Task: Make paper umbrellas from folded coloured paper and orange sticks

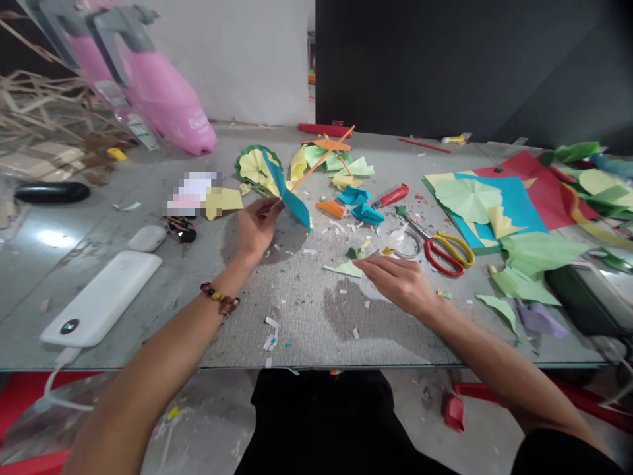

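My left hand (258, 227) pinches a folded piece of blue paper (291, 196) by its edge, above the table's middle. Beside it lies a yellow paper flower (256, 165) with a dark green rim. My right hand (399, 282) is low over the table, its fingers pressed together at the tip of a light green paper scrap (346, 268); whatever is between those fingertips is hidden. Between the hands and a little farther back are small blue folded pieces (368, 214) and an orange one (330, 209). Scissors (448, 254) with red and yellow handles lie right of my right hand.
A red-handled cutter (393, 196) and a roll of clear tape (409, 244) lie near the scissors. Coloured paper sheets (524, 198) are stacked at right. Pink spray bottles (163, 99) stand back left; a white power bank (101, 300) lies front left. Scraps litter the table.
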`<state>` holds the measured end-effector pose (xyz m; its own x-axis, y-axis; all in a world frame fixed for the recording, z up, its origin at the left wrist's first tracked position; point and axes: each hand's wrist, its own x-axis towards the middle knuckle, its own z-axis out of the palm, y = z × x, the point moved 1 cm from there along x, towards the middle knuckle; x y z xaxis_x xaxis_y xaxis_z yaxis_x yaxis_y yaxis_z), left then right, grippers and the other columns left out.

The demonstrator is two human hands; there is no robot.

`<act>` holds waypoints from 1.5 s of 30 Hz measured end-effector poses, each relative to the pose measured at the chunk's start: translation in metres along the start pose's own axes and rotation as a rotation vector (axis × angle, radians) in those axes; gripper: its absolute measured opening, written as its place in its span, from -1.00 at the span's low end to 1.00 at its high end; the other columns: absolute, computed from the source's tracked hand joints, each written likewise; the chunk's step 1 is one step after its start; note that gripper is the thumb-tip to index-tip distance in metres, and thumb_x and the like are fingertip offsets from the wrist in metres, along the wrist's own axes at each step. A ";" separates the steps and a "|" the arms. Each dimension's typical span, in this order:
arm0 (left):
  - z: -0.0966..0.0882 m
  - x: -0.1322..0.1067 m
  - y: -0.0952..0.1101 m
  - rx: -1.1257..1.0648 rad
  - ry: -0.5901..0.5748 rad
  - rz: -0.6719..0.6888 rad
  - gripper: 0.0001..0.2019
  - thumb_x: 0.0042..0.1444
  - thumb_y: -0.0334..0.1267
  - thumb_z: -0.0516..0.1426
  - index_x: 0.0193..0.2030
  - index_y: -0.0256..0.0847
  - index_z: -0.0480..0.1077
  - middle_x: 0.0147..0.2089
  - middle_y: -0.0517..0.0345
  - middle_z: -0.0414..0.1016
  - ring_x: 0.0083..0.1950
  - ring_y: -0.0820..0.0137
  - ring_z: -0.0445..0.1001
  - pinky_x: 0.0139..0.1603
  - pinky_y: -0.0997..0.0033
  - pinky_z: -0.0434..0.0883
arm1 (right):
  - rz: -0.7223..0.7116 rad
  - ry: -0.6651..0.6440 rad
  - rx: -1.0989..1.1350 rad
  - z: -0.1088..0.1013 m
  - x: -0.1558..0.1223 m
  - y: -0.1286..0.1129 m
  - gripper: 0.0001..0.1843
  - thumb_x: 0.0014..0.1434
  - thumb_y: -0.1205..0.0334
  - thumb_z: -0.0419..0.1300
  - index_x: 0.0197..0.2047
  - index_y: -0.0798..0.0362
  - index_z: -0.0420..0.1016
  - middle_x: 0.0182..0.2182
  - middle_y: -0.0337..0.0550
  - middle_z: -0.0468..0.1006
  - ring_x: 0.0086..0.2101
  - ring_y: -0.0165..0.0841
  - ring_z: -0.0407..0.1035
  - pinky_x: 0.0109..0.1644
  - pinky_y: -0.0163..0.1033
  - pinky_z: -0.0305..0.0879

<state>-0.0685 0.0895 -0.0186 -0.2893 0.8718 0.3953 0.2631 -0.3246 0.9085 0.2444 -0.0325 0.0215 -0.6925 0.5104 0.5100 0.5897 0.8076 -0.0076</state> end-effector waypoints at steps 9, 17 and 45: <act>-0.004 -0.001 0.012 0.109 -0.006 0.059 -0.72 0.18 -0.01 0.24 -0.18 -0.20 0.57 -0.23 0.04 0.67 -0.22 0.35 0.63 -0.28 0.49 0.45 | -0.094 -0.098 -0.045 0.000 0.011 -0.004 -0.55 0.39 0.52 -0.02 0.29 0.23 0.34 0.13 0.09 0.56 0.12 -0.20 0.49 0.15 -0.09 0.52; -0.004 0.006 0.004 0.189 0.036 0.145 -0.73 0.20 -0.04 0.24 -0.15 -0.21 0.58 -0.23 0.03 0.66 -0.25 0.35 0.60 -0.27 0.43 0.45 | -0.296 0.073 0.029 -0.003 0.010 -0.012 -0.70 0.40 0.44 0.07 0.15 0.21 0.45 -0.02 -0.01 0.66 0.02 -0.29 0.54 0.03 -0.17 0.56; 0.007 0.071 0.017 0.338 -0.084 0.209 -0.81 0.14 -0.35 0.23 -0.10 -0.25 0.58 -0.25 0.05 0.66 -0.24 0.35 0.63 -0.15 0.41 0.55 | -0.174 0.087 0.136 0.005 0.008 0.000 -0.63 0.36 0.50 0.06 0.20 0.23 0.42 -0.09 0.03 0.68 -0.05 -0.26 0.58 -0.01 -0.15 0.61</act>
<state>-0.0786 0.1483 0.0239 -0.1253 0.8314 0.5414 0.6002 -0.3710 0.7086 0.2362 -0.0271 0.0213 -0.7369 0.3371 0.5860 0.3990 0.9166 -0.0254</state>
